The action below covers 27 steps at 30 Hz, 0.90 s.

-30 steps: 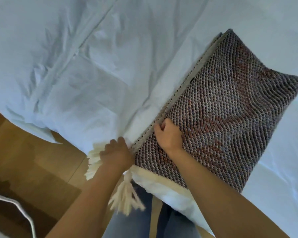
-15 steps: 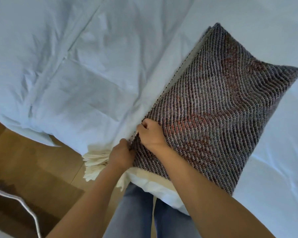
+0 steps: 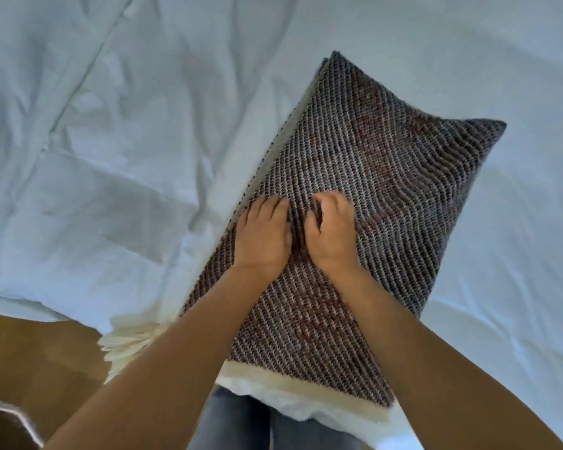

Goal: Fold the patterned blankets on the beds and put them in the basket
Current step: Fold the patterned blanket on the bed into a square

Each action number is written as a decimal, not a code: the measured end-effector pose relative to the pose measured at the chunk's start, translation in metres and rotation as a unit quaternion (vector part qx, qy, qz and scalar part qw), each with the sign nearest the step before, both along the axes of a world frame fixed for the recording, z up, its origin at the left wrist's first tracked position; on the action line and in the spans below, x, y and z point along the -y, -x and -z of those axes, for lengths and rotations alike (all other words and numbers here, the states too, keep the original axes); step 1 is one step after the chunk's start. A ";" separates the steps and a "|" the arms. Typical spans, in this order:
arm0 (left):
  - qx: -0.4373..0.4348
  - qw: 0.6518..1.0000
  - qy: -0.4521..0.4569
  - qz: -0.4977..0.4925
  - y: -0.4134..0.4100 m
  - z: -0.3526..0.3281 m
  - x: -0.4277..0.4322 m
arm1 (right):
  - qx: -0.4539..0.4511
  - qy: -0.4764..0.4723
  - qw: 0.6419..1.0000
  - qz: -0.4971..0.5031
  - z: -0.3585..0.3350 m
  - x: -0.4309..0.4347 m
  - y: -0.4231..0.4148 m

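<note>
My left hand [image 3: 262,237] lies palm down on the folded patterned blanket [image 3: 387,177], fingers slightly bent and pressing near its left edge. Just beside it, my right hand [image 3: 333,233] curls its fingers into the weave; I cannot tell if it grips. Both have moved up from the edge by the fringe [image 3: 124,342].

1. Patterned blanket [image 3: 371,190]: seen as coarse woven cloth, ribbed, matt.
2. Fringe [image 3: 127,342]: cream yarn, soft and fuzzy.
3. Bed sheet [image 3: 111,125]: thin white cloth, smooth but creased, matt.
4. Floor [image 3: 30,352]: brown wood, smooth, faint sheen noted.
5. Jeans [image 3: 234,423]: blue denim, matt.
</note>
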<state>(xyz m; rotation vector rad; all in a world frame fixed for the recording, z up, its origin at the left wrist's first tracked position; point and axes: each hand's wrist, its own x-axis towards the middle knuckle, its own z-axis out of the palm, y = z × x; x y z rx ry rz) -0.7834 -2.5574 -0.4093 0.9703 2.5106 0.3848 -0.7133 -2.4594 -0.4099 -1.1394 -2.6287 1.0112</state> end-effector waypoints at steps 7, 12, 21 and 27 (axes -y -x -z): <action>-0.054 0.997 0.013 -0.060 0.063 0.016 -0.122 | 0.030 -0.022 0.998 -0.051 0.009 -0.104 -0.001; -0.035 0.991 -0.018 -0.126 0.108 0.018 -0.187 | 0.020 -0.086 0.993 -0.072 0.014 -0.158 0.042; -0.041 0.978 -0.122 -0.166 0.155 0.038 -0.225 | 0.056 -0.173 0.982 -0.042 0.038 -0.219 0.111; -0.053 0.980 -0.060 -0.180 0.171 0.052 -0.235 | 0.073 -0.147 0.984 -0.064 0.049 -0.233 0.138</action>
